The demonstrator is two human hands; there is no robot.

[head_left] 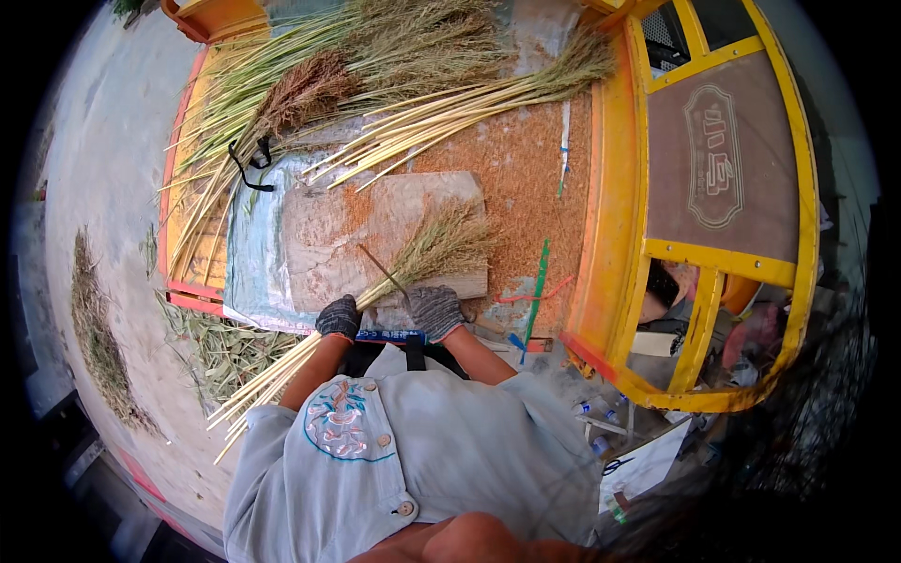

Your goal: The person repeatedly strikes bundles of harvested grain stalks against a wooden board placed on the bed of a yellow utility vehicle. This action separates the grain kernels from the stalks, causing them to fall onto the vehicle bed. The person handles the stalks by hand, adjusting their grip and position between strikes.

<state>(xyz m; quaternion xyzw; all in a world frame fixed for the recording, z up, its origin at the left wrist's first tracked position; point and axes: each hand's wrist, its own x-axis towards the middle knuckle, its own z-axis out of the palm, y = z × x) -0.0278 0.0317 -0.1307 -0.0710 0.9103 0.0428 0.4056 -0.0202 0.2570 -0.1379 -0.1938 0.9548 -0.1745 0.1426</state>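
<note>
A bundle of pale, seed-headed stalks (450,242) lies slantwise before me. Its bushy tops rest over a worn wooden board (319,216), and its bare ends run past my left forearm. My left hand (340,317), in a dark grey knit glove, is closed around the stalks below the heads. My right hand (436,313), gloved alike, is closed on a thin, dark, curved tool (383,270). That tool crosses over the bundle from the right hand toward the upper left. The right hand's grip is partly hidden.
More cut stalks (422,113) and a reddish seed head bunch (305,94) lie beyond the board. Reddish-brown seeds (526,197) cover the bed at right, beside a yellow metal frame (648,216). Green and red strips (537,291) lie near the front edge. Leaf litter (225,352) is at left.
</note>
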